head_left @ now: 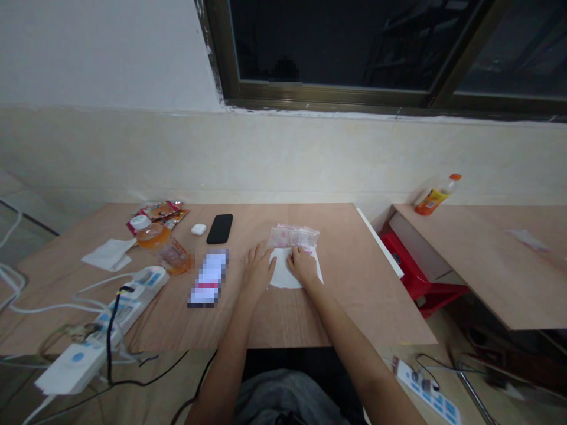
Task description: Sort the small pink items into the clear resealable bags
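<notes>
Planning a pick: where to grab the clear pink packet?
On the clear plastic packet, pinch the far edge from above, probably: it lies flat and looks soft, and the right hand sits at its near edge.

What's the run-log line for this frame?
left hand: at edge of paper | right hand: on paper | plastic packets: behind paper

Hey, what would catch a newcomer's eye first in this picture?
The bare left hand and right hand lie open at a white sheet mid-desk on the wooden desk, with clear pink-tinted packets just beyond. A white power strip sits at the desk's left. An orange-labelled bottle lies on the neighbouring desk at right.
</notes>
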The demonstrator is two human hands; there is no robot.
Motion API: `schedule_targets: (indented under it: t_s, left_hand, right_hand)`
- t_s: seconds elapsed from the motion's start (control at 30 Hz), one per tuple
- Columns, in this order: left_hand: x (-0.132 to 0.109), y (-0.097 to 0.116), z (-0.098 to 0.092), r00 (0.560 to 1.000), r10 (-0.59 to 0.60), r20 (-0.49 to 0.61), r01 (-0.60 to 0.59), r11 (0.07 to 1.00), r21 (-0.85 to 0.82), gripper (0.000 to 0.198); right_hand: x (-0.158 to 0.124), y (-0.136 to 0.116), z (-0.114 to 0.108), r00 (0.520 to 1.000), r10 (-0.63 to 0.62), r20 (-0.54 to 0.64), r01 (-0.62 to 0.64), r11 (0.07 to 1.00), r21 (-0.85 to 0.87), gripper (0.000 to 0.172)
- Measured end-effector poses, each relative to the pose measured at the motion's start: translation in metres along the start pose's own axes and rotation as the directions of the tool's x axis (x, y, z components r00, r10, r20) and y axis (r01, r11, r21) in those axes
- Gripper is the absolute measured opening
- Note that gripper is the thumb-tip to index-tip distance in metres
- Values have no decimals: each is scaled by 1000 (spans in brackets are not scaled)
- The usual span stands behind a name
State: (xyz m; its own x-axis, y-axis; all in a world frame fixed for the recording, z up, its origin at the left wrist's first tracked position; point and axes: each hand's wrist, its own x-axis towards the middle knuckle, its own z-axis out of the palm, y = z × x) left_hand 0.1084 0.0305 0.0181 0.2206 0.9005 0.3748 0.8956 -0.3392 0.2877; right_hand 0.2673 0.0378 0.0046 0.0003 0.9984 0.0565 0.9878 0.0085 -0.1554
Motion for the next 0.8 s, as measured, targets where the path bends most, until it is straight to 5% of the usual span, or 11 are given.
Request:
schedule_targets:
  t_s: [0.2, 0.37, 0.5, 0.67, 0.8]
  left_hand:
    - [26, 10, 23, 978, 134, 162, -138, 990, 13, 32]
    - [30, 10, 28, 976, 137, 172, -135, 991, -22, 37]
    - [35, 13, 9, 988, 135, 75, -126, 985, -113, 36]
    - [44, 16, -37, 990, 29, -136, -78, 924, -375, 28]
    - [45, 16, -68, 981, -135, -136, -14, 660, -752, 29]
  right_hand:
    - [0, 0, -1, 1000, -16, -18, 16, 1000, -3, 28]
    - [0, -1, -3, 1000, -6, 6, 6, 1000, -9, 28]
    - [-2, -1, -5, 1000, 5, -23, -5, 1000, 13, 32]
    - [-4, 4, -7, 994, 37, -99, -26, 994, 110, 31]
    - [-6, 7, -8, 963, 122, -241, -1, 895, 446, 32]
